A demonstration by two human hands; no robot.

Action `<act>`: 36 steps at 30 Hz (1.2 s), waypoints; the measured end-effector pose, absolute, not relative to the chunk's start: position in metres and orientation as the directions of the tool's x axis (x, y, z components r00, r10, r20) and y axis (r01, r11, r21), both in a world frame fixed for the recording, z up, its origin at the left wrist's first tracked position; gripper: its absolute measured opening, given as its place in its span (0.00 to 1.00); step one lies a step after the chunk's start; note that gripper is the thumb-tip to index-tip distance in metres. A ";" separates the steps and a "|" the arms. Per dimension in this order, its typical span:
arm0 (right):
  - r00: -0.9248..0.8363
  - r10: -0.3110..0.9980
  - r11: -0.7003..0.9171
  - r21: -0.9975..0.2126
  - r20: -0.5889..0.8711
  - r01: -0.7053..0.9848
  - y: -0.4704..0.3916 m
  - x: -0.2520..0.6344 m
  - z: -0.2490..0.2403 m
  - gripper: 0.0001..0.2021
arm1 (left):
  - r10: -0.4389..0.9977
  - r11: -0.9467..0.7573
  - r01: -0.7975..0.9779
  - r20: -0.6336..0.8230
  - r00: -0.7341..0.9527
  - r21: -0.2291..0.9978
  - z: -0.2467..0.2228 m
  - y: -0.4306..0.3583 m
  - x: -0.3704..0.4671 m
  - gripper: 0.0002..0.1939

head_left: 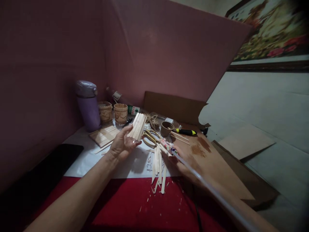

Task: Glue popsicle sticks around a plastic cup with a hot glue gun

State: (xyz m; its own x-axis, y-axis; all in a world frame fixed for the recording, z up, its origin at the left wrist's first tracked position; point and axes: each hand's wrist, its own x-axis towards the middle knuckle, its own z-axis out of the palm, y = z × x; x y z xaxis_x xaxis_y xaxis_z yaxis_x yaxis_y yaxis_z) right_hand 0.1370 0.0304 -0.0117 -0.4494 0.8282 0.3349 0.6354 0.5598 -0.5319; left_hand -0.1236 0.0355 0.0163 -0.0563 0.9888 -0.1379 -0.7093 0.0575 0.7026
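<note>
My left hand point(123, 143) grips a piece faced with wooden craft sticks point(137, 126), set side by side and tilted up. Something clear and shiny shows at its lower edge. In my right hand point(184, 161) is a flower-patterned glue gun point(167, 145), its nozzle end towards the left. A long translucent glue stick point(205, 182) trails from the back of it. Between my hands lie gold-handled scissors point(150, 138). Loose craft sticks point(159, 164) are spread just below them, over the white sheet and the red cloth.
On the left are a purple bottle point(88, 108), two stick-covered cups point(120, 113) and a stack of craft sticks point(103, 137). Further back lie twine point(152, 120), a brown pot point(166, 129), a black-and-yellow utility knife point(185, 132) and clear plastic bottles. Cardboard point(173, 106) stands behind; wood scraps dot the red cloth point(135, 206).
</note>
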 end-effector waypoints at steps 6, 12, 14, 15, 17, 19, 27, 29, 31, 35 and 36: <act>-0.418 0.869 0.488 -0.314 0.265 0.815 0.032 0.164 -0.011 0.16 | 0.995 0.000 -0.723 -0.072 -0.069 0.691 0.016 0.033 -0.118 0.15; -0.274 0.929 0.334 -0.247 0.248 0.909 0.034 0.195 -0.024 0.17 | 0.994 0.089 -0.635 -0.111 0.005 0.768 0.016 0.029 -0.115 0.23; -0.210 0.948 0.266 -0.230 0.240 0.936 0.032 0.207 -0.031 0.19 | 0.993 0.110 -0.605 -0.111 0.036 0.789 0.015 0.028 -0.114 0.23; -0.186 0.953 0.241 -0.223 0.241 0.945 0.031 0.213 -0.035 0.19 | 0.993 0.115 -0.590 -0.104 0.053 0.799 0.014 0.027 -0.113 0.23; -0.176 0.949 0.231 -0.200 0.260 0.952 0.030 0.224 -0.039 0.20 | 0.993 0.114 -0.553 -0.083 0.081 0.825 0.012 0.026 -0.112 0.23; -0.218 0.928 0.272 -0.150 0.304 0.950 0.029 0.229 -0.035 0.18 | 0.993 0.096 -0.516 -0.049 0.104 0.851 0.011 0.024 -0.111 0.22; -0.467 0.620 0.661 -0.100 0.630 0.743 0.010 0.130 0.046 0.09 | 0.982 0.074 -0.455 0.014 0.186 0.887 0.011 0.018 -0.100 0.29; -0.503 0.556 0.738 -0.113 0.662 0.666 0.010 0.101 0.055 0.08 | 0.982 0.054 -0.460 0.036 0.184 0.886 0.009 0.017 -0.098 0.30; -0.525 0.516 0.764 -0.086 0.677 0.640 0.013 0.084 0.055 0.10 | 0.982 0.033 -0.465 0.056 0.178 0.885 0.007 0.016 -0.097 0.27; -0.535 0.509 0.774 -0.087 0.674 0.628 0.022 0.074 0.048 0.11 | 0.985 0.013 -0.454 0.067 0.159 0.891 0.005 0.017 -0.096 0.28; -0.534 0.512 0.774 -0.093 0.673 0.626 0.024 0.074 0.047 0.11 | 0.986 0.006 -0.447 0.068 0.149 0.894 0.005 0.018 -0.096 0.29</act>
